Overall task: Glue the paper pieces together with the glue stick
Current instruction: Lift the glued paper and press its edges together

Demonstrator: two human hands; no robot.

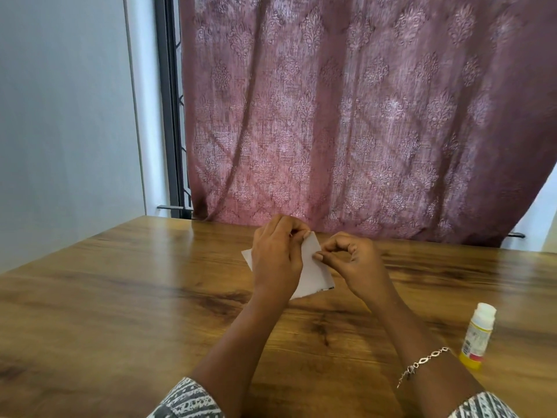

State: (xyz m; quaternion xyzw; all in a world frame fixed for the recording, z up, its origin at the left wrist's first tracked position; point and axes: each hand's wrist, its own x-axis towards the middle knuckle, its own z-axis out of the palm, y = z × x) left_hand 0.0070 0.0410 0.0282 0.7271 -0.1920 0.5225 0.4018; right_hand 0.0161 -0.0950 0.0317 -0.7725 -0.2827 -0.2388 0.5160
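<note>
White paper — pinched between both hands' fingertips.

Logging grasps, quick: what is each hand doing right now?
Left hand: pinches the paper at its top corner.
Right hand: pinches the paper's right edge.

one camera on the person's head looks forward and down, close to the table, facing the curtain.
</note>
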